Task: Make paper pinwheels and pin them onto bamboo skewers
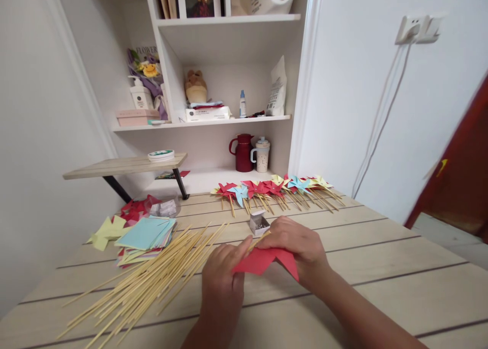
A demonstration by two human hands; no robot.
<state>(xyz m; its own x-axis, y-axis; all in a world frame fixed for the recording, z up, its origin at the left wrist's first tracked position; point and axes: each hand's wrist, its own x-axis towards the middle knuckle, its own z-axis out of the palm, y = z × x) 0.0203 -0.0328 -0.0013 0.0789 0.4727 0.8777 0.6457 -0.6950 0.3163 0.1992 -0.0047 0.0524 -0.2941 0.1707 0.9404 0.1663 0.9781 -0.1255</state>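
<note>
A red paper pinwheel (259,262) is held between my two hands over the table, its folded blades hanging toward me. My left hand (224,273) is closed on the left side of the paper, thumb and fingers pressed together. On the other side my right hand (299,247) grips the paper, fingers bent over its top edge. A bit of pale wooden stick shows between the fingertips; most of it is hidden. Just beyond the hands stands a small open box (259,224) with tiny shiny pieces inside. Left of my left hand lies a loose pile of wooden sticks (160,278).
Finished pinwheels on sticks (267,188) lie in a row along the table's back. At left are stacked coloured paper squares (143,234), a yellow pinwheel shape (109,232) and a clear container (164,207). A raised wooden stand (125,166), red jug (244,153) and cup (262,155) stand behind.
</note>
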